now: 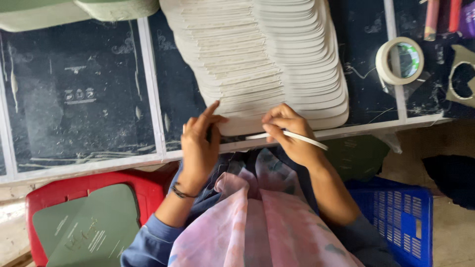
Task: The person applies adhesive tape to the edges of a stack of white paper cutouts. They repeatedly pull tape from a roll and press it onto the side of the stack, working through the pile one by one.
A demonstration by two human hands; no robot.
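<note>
Left hand [198,143] fingers pinched the stiff, light card stack [262,64] at its near edge; right hand [292,136] apparently gripped a white stick [297,137].

A dark worktable [79,99] fills the upper two thirds of the frame, its scuffed black top crossed by pale strips that divide it into panels. Below its near edge, bare pale floor [448,232] shows at the lower right and lower left corners. A red plastic crate [74,187] sits at the lower left, with flat grey-green sheets [94,227] lying in it. A blue plastic crate [401,212] with slotted walls stands at the lower right. The light is soft, even daylight with no hard shadows.
</note>
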